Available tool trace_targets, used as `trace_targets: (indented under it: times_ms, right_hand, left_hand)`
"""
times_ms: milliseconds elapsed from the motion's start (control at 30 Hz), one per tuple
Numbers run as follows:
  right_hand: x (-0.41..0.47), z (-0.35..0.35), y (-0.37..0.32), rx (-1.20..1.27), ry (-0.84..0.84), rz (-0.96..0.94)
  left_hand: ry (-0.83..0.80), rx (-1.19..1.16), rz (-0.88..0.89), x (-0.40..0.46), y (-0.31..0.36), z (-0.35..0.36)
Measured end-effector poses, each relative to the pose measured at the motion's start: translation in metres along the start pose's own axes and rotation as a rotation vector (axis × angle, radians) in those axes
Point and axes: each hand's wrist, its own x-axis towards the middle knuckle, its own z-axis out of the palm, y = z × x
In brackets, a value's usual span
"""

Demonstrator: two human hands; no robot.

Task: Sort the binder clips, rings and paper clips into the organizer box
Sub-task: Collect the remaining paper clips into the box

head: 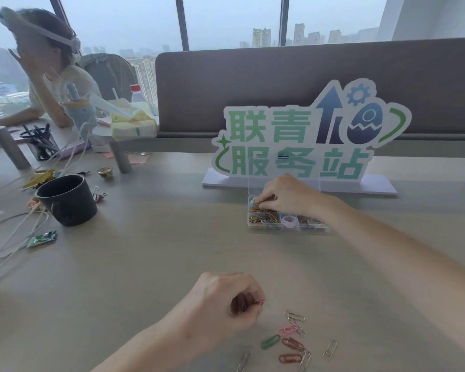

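Both hands busy with paper clips

The left hand [226, 299] curls round a few paper clips near the loose paper clips [293, 339] on the desk [145, 251]; the right hand [285, 196] pinches something small over the organizer box [287, 220], at its far-left compartment.

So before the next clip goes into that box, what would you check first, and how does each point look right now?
1. Lid of the organizer box is up: ok.
2. Right hand is over the box's back left compartment, fingers curled: ok; whether it holds anything, cannot tell.
3. Paper clip compartment has room: cannot tell, it looks quite full.
4. Left hand pinches a pink clip: ok.
5. Loose paper clips remain on the desk near the left hand: not ok, sorting unfinished.
6. Binder clip beside the dark cup is unsorted: not ok.
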Motion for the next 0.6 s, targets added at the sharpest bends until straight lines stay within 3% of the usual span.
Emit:
trace_targets:
  times_ms: [267, 600]
  right_hand:
    - [-0.006, -0.001, 0.007, 0.161, 0.038, 0.093]
    - [-0.031, -0.015, 0.029, 0.328, 0.239, 0.21]
  left_hand:
    - [0.104, 0.014, -0.099, 0.067, -0.012, -0.034]
    - [0.032, 0.143, -0.144, 0.165, -0.058, -0.033]
